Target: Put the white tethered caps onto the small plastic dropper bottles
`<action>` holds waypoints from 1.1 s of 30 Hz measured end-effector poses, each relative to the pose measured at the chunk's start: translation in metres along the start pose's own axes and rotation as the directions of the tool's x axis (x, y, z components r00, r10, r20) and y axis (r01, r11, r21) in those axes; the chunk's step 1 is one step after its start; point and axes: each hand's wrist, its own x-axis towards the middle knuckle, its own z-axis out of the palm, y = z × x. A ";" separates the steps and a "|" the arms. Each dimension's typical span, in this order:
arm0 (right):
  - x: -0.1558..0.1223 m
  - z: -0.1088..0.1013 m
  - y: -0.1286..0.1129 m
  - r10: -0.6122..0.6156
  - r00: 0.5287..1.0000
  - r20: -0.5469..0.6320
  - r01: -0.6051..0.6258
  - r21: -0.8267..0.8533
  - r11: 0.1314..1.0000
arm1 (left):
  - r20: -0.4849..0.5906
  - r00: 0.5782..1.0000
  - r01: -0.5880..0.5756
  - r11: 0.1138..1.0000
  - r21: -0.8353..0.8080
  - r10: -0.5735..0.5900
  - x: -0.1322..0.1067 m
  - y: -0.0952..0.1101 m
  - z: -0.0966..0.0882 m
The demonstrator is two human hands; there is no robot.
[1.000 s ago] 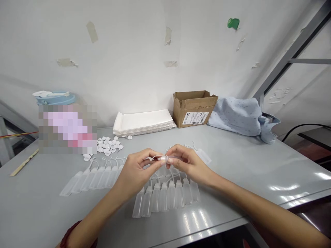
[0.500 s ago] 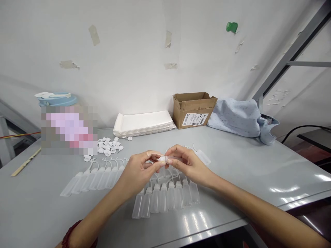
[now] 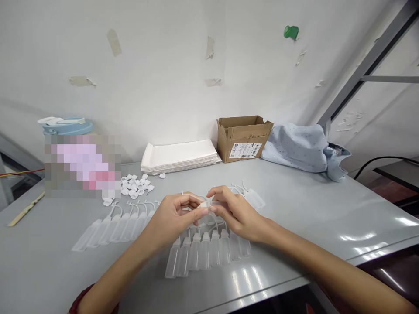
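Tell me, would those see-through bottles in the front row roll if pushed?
Probably: the bottles look round and lie on their sides on the smooth table. They look empty, so likely light. Thin clear plastic probably squishes.

Translucent white bottles (image 3: 203, 255), brown box (image 3: 244, 138), grey table (image 3: 310, 209).

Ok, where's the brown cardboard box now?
The brown cardboard box sits right of centre in the head view, far back on the grey table, between the white sheet stack and the pale blue cloth.
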 end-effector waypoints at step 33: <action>0.005 -0.006 -0.008 0.306 0.944 0.125 -0.321 0.567 0.759 | -0.112 0.979 -0.171 0.985 -0.015 0.169 -0.005 0.006 0.011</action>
